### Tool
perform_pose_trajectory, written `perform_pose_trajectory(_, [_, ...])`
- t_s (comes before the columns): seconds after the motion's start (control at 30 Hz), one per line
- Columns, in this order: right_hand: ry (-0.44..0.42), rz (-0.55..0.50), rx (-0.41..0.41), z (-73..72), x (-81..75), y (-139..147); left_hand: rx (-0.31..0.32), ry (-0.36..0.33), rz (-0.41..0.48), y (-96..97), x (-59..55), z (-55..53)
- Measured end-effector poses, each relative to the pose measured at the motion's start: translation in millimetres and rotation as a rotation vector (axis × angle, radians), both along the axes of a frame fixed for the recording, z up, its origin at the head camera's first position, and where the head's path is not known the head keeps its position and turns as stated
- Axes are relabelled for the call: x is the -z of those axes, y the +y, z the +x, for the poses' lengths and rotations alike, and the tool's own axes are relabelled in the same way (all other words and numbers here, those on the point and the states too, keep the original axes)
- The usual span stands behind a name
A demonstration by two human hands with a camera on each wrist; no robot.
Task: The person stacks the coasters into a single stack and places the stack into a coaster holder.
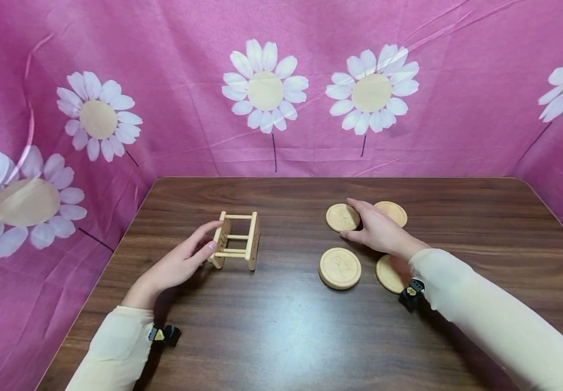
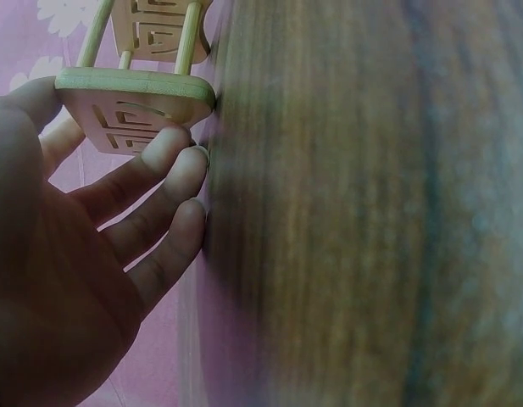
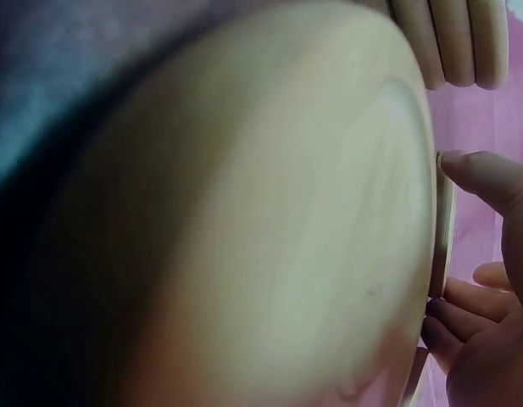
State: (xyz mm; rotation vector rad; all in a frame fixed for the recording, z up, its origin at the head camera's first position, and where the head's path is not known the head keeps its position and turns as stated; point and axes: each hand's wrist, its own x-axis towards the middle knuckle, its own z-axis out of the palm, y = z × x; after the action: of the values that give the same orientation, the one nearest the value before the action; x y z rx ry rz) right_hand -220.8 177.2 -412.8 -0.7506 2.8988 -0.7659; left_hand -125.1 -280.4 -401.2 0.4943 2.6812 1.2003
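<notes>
My left hand [image 1: 179,263] holds the near-left side panel of a small wooden rack [image 1: 253,239], which stands at the table's left. In the left wrist view, the fingertips lie against the panel's cut-out face [image 2: 130,123], and rods join it to a second panel. On the right, my right hand [image 1: 381,228] spans a round wooden coaster [image 1: 340,217] with a line drawing. Its thumb and fingers grip opposite edges of that coaster [image 3: 445,229] in the right wrist view. Another coaster [image 1: 395,210] lies partly hidden behind this hand.
A thicker-looking round wooden coaster [image 1: 340,267] lies nearer me. One more coaster [image 1: 389,274] sits partly under my right forearm and fills much of the right wrist view. Pink cloth [image 1: 311,152] with daisies hangs behind the brown table [image 1: 281,336].
</notes>
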Motion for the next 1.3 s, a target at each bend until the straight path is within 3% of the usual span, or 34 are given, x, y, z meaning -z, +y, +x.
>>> perform_pose_trajectory(1.3, [0.031, -0.015, -0.008, 1.8, -2.9, 4.2, 0.002, -0.019, -0.002, 0.4, -1.3, 0.2])
